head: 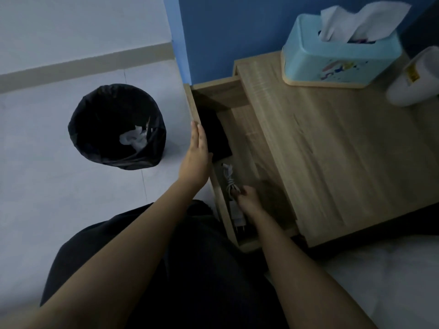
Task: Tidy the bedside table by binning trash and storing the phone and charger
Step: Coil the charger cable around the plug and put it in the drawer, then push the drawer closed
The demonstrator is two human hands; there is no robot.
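A: Start with the big piece. The light wood-grain bedside table (pixel 332 143) has its top bare apart from the pale blue plastic tissue box (pixel 341 59) and a white cylindrical object (pixel 414 79) at the right edge. What worries you?

B: The open wooden drawer (pixel 240 138). It stands well out from the side of the table, and both hands are at it. If it gets pushed shut now, the right wrist is in the way.

A: And the round bin lined with a black plastic bag (pixel 117 127)?

B: It sits on the floor well apart from the drawer, with crumpled white paper (pixel 134 138) already inside. Binning looks done, I'd judge. No risk there unless a knee knocks it.

A: The flat black phone (pixel 217 136)?

B: It lies in the far part of the drawer. The left hand (pixel 197 150) is spread flat with fingers straight along the drawer's outer wall, beside the phone, gripping nothing. A hard shove could slide the phone into the back panel.

A: The charger?

B: The white charger with its bundled cable (pixel 229 180) lies in the near part, plug end toward the person. The right hand (pixel 249 198) is touching the cable bundle; whether the fingers are pinching it I cannot tell. If a loop hangs over the drawer edge, closing would trap it.
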